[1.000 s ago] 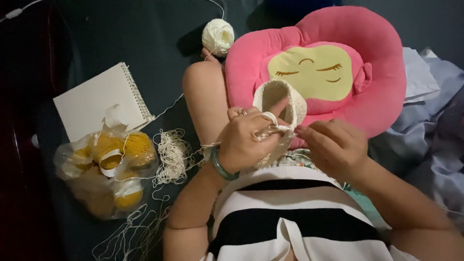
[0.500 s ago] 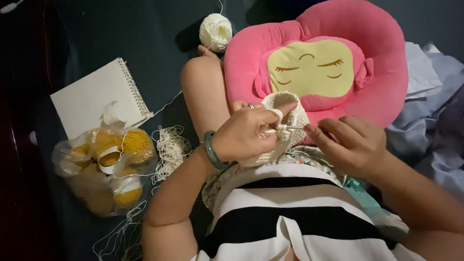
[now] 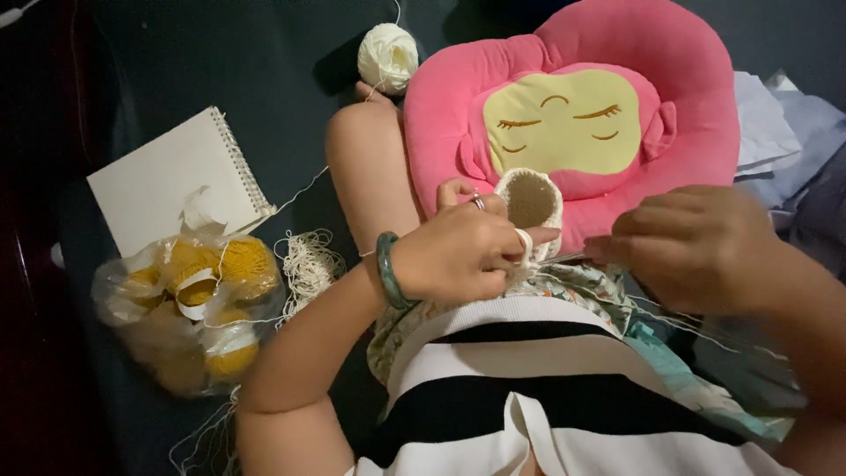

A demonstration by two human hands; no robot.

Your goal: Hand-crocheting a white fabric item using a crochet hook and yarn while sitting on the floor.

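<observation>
Left hand (image 3: 458, 256) grips the cream crochet piece (image 3: 529, 207) over the lap, fingers closed on its rim; right hand (image 3: 696, 247) has pulled further right, pinching a thin hook, partly blurred. Beyond: pink cushion (image 3: 573, 115), yarn ball (image 3: 388, 57), notepad (image 3: 167, 181) and bagged yellow yarn (image 3: 189, 295) on dark floor (image 3: 220, 53).

a single head-worn view looks steeply down, close over the lap and the floor beyond.

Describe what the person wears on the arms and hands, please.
Both arms are bare, with no sleeves in view. The left hand has a dark green bangle at the wrist and a ring on one finger. The right hand is blurred; nothing worn shows on it.
</observation>
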